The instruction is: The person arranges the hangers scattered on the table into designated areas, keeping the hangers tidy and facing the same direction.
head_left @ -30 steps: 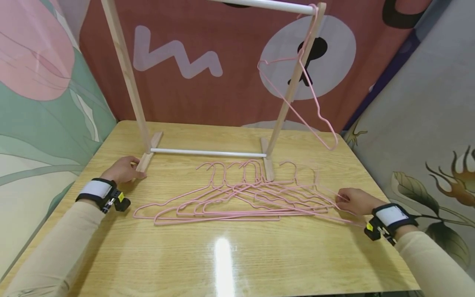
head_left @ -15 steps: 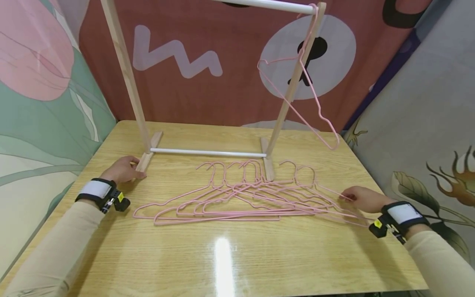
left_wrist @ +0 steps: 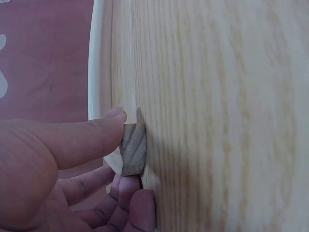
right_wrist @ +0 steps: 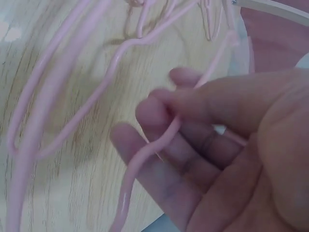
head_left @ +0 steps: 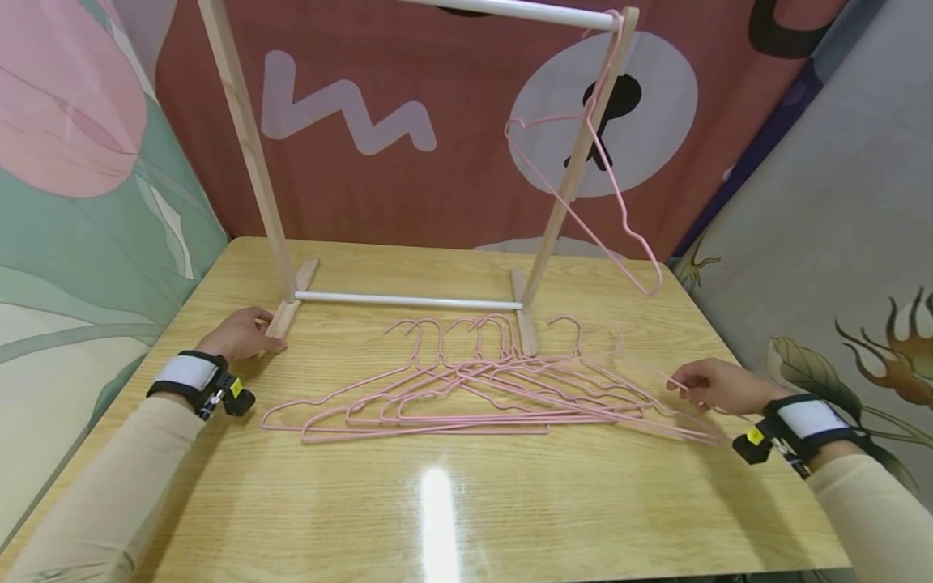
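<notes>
My right hand [head_left: 717,385] pinches a pink clothes hanger between thumb and fingers near one shoulder end. In the right wrist view the held hanger [right_wrist: 126,193] runs across the fingers, and in the head view it is blurred. Several other pink hangers [head_left: 437,433] lie overlapping on the table to its left, hooks toward the rack. On the left, my left hand [head_left: 244,334] grips the front end of the rack's wooden foot [left_wrist: 134,150], thumb on one side and curled fingers on the other. One more pink hanger [head_left: 624,202] hangs at the right end of the rack's top rail.
The rack has wooden posts [head_left: 244,134], a white top rail [head_left: 539,10] and a white lower bar [head_left: 408,300]. Its right foot [head_left: 526,328] stands close by the hangers' hooks. Patterned cloth [head_left: 364,194] hangs behind the wooden table [head_left: 328,502] and along its sides.
My right hand has moved a little to the right, drawing the pinched hanger along at the pile's right end. My left hand has stayed on the rack's foot.
</notes>
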Motion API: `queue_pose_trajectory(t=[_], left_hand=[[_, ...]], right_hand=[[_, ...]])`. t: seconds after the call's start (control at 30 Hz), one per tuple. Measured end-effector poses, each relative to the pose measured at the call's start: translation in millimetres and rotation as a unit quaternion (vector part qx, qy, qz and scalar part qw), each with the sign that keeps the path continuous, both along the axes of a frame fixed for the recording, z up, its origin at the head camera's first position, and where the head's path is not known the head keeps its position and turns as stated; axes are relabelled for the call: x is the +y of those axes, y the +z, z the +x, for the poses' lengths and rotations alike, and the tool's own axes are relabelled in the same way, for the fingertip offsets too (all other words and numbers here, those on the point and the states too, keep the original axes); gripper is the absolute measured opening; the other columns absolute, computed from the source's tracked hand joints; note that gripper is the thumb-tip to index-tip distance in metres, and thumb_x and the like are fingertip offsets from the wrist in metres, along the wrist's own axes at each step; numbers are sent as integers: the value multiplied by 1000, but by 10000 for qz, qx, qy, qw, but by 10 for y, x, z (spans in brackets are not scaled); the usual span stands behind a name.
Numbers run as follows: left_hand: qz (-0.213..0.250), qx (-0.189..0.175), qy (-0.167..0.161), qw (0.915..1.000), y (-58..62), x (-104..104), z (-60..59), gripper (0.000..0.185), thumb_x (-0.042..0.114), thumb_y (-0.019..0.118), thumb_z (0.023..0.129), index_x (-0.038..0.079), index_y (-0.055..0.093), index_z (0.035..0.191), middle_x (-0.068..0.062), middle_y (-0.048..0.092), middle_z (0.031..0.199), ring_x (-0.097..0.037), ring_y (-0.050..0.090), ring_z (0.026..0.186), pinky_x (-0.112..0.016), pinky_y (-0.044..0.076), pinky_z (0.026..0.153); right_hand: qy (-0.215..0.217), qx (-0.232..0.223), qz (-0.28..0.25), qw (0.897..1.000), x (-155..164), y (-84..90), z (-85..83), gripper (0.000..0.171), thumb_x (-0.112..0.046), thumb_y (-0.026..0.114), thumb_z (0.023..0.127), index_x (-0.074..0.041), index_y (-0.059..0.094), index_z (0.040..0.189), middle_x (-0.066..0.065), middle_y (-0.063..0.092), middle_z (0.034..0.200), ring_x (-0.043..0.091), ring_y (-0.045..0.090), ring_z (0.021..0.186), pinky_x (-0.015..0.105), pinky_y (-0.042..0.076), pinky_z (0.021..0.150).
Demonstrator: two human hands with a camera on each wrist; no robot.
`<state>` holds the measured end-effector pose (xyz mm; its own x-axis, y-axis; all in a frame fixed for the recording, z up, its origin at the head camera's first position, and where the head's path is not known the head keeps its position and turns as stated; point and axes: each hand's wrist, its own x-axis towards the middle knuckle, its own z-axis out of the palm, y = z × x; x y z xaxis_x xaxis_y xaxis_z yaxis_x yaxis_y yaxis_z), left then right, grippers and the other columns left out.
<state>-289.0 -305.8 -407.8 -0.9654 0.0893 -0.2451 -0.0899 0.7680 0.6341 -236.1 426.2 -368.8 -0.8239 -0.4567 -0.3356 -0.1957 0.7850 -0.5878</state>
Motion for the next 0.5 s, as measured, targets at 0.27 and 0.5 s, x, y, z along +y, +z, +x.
queue_pose_trajectory(t=[0.27, 0.5], left_hand=[[-26, -65, 22, 10000, 4, -1, 0, 67, 16, 71, 92, -21, 36, 135, -28, 51, 110, -31, 56, 89, -32, 47, 67], [-91, -9, 4, 10000, 9, 8, 10, 66, 16, 71, 93, -22, 37, 135, -29, 51, 110, -32, 55, 89, -32, 46, 68]], right_hand=[[169, -396, -911, 9949, 74, 58, -4, 13, -2, 43, 108, 1, 52, 118, 13, 67, 94, 24, 69, 84, 36, 55, 69], [80, 81, -680, 9976, 77, 72, 36, 32, -1, 45, 107, 19, 50, 132, 9, 68, 96, 14, 64, 82, 32, 55, 68]])
